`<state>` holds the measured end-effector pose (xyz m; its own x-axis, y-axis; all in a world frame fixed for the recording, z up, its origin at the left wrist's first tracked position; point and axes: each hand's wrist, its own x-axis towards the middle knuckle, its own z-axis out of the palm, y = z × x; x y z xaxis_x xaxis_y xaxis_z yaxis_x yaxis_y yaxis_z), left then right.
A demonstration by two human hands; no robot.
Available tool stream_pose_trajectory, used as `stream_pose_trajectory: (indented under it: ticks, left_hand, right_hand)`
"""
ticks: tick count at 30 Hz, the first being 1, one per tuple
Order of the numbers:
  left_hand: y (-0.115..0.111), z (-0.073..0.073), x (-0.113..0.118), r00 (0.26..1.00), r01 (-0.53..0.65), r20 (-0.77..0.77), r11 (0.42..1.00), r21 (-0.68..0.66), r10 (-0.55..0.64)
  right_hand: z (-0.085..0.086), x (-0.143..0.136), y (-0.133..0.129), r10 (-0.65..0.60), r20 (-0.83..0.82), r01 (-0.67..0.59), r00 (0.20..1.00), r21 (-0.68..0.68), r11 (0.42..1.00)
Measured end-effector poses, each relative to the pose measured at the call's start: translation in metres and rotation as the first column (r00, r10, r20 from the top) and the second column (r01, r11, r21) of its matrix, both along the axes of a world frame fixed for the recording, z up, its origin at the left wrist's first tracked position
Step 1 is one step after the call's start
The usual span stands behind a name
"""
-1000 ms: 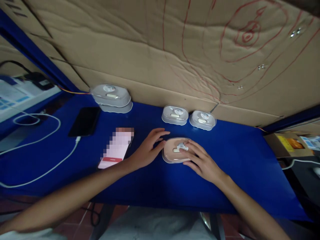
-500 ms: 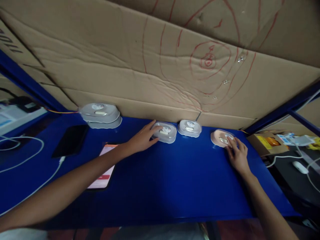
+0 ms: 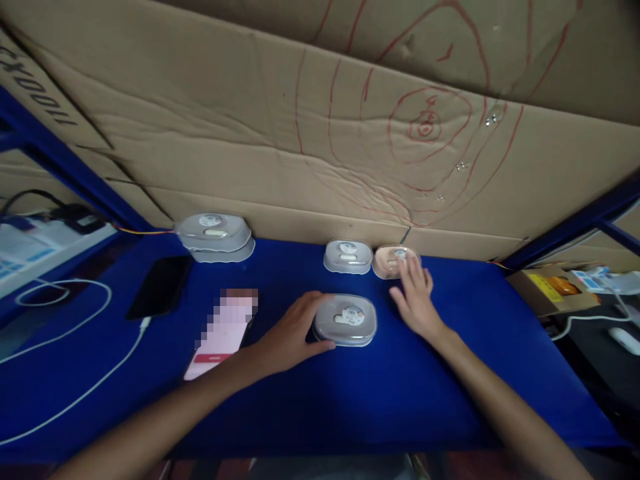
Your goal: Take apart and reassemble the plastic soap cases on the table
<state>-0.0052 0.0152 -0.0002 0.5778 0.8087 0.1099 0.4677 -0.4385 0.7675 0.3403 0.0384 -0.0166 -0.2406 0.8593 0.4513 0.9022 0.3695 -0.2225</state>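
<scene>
My left hand (image 3: 301,328) holds the left end of a grey oval box (image 3: 350,319) with a clear lid, its thumb at the near side and its fingers at the far side. The box lies on the blue table (image 3: 395,393), in front of two others. My right hand (image 3: 419,299) has its fingers stretched out over the right part of a beige oval box (image 3: 385,263), its thumb held apart. Whether the fingertips press on the lid I cannot tell. Close by on the left of the beige box stands another grey oval box (image 3: 347,259).
Stacked grey oval boxes (image 3: 220,237) stand at the back left against a cardboard wall (image 3: 240,120) with red drawn rings. A lit phone (image 3: 225,333) and a black phone (image 3: 159,287) on a white cable lie left. An open carton (image 3: 555,291) stands right.
The beige box has slid left with my right hand, up beside a grey box. A grey box now lies nearer me in my left hand. The view has shifted slightly.
</scene>
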Motion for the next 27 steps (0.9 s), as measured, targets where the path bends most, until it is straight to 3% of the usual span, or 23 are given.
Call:
stream_pose_trajectory:
  ticks: [1, 2, 3, 5, 13, 19, 27]
  left_hand:
    - [-0.001, -0.002, 0.000, 1.000, -0.005, 0.007, 1.000, -0.012, 0.005]
    - [-0.002, -0.004, -0.001, 1.000, -0.002, 0.004, 1.000, -0.025, 0.002]
    - [-0.003, -0.006, -0.001, 1.000, 0.008, -0.004, 0.999, -0.038, -0.008]
    - [-0.007, -0.007, -0.002, 0.999, 0.030, -0.012, 0.998, -0.057, -0.031]
    - [-0.012, -0.010, -0.004, 0.994, 0.000, 0.106, 0.993, -0.122, 0.013]
    - [-0.017, -0.010, -0.001, 0.997, 0.056, 0.051, 0.996, -0.072, -0.053]
    - [-0.022, -0.005, 0.001, 0.998, 0.049, -0.048, 0.998, -0.028, -0.051]
  right_hand:
    - [0.005, -0.019, -0.013, 0.166, 0.004, -0.165, 0.986, -0.055, 0.985]
    - [0.010, -0.036, -0.025, 0.349, 0.014, -0.344, 0.937, -0.128, 0.930]
    - [0.013, -0.050, -0.037, 0.449, 0.027, -0.437, 0.893, -0.183, 0.881]
    - [0.016, -0.065, -0.052, 0.528, -0.004, -0.516, 0.849, -0.223, 0.827]
    - [0.010, -0.047, -0.040, 0.384, -0.399, -0.483, 0.833, -0.185, 0.856]
    - [0.008, -0.053, -0.043, 0.360, -0.418, -0.481, 0.834, -0.231, 0.846]
    - [0.002, -0.038, -0.024, 0.178, -0.361, -0.233, 0.915, -0.116, 0.965]
